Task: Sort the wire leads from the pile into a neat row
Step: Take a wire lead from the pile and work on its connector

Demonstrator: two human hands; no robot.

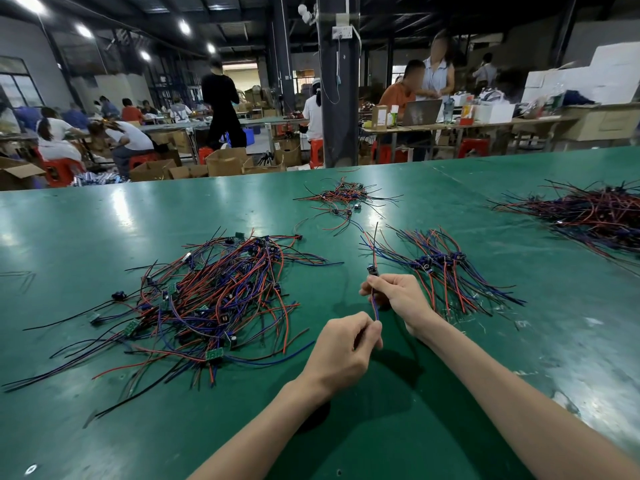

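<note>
A tangled pile of red, blue and black wire leads (211, 299) with small green boards lies on the green table (433, 427), left of my hands. To the right, a row of aligned leads (446, 271) fans out, their dark connectors lined up in the middle. My right hand (398, 296) pinches one wire lead (375, 308) just below its small dark component, the black wire end sticking upward. My left hand (343, 355) pinches the lower end of the same lead, stretching it between both hands.
A smaller heap of leads (346, 199) lies at the far middle of the table. A large dark heap (595, 216) sits at the far right. Beyond the table's far edge are cardboard boxes, red stools, a dark pillar (337, 81) and several seated people.
</note>
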